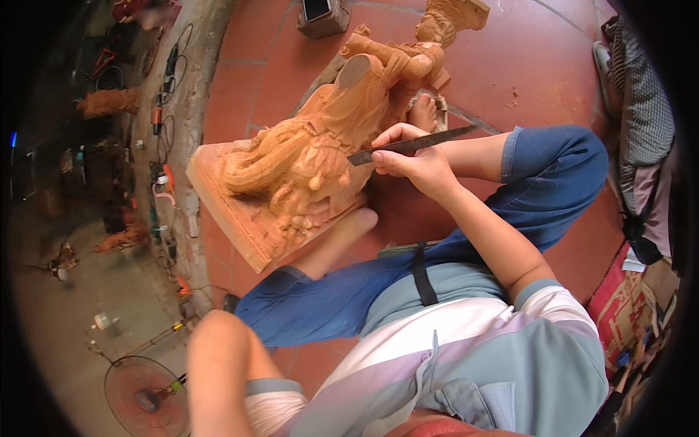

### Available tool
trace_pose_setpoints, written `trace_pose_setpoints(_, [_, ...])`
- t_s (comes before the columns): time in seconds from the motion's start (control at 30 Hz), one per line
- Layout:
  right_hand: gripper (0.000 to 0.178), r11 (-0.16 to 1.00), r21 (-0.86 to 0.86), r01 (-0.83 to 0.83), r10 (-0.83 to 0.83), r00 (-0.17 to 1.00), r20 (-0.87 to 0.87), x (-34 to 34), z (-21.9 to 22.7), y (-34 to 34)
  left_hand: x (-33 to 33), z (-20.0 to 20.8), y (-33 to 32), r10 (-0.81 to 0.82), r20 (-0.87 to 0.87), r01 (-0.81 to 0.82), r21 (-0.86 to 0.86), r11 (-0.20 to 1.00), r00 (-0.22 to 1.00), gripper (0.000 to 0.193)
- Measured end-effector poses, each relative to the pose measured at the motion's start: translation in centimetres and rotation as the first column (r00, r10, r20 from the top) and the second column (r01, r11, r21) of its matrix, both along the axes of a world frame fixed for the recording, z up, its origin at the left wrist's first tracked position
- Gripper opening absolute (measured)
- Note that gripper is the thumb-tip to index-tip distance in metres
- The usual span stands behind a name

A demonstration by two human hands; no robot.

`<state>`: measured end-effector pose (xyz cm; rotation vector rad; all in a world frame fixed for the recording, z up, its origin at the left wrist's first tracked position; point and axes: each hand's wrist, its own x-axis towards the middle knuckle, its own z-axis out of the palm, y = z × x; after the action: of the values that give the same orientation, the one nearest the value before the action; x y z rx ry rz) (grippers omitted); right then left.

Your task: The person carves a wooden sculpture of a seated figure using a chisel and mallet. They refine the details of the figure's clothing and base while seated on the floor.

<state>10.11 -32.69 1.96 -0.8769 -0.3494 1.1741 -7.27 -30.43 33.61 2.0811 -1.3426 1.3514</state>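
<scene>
My right hand [419,162] is closed around a flat dark metal file [442,138], with thumb and fingers pinching it near one end. That end of the file lies at the carved wooden figure [349,102], beside a rough, knobbly part; whether it touches cannot be told. The figure lies tilted over my legs, its square base [218,175] toward the left and its small carved head at the far end. My left arm [218,364] is bent at the elbow at the lower left, and its hand is out of view.
A small block [324,20] with a phone-like device on it stands at the far edge. Wood dust [561,98] lies on the red tiles. Cords and power tools [156,120] line the ledge at left. A fan [149,397] stands at lower left. Another person's leg [648,102] is at right.
</scene>
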Motion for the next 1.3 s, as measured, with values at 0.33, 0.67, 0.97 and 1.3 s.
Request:
trace_pose_setpoints(0.33, [0.012,0.99,0.118,0.082,-0.095,0.989,0.109,-1.1,-0.7,2.3,1.3,-24.3,0.7,-0.178,-0.958,-0.971,-0.235,0.038,0.225,0.057])
trace_pose_setpoints(0.67, [0.007,0.998,0.037,-0.058,0.052,0.99,0.132,0.2,-0.8,3.6,3.3,-30.5,3.2,0.163,-0.969,-0.952,0.22,0.214,-0.187,0.082])
trace_pose_setpoints(0.97, [0.009,0.998,0.004,-0.067,0.065,0.984,0.164,0.6,0.5,3.6,3.4,-29.8,2.9,0.04,-0.983,-0.967,0.181,0.177,-0.177,0.084])
trace_pose_setpoints(1.3, [0.009,0.994,0.107,-0.031,0.012,0.986,0.167,0.2,0.4,3.4,2.7,-29.4,2.5,0.074,-0.982,-0.961,0.186,0.203,-0.174,0.088])
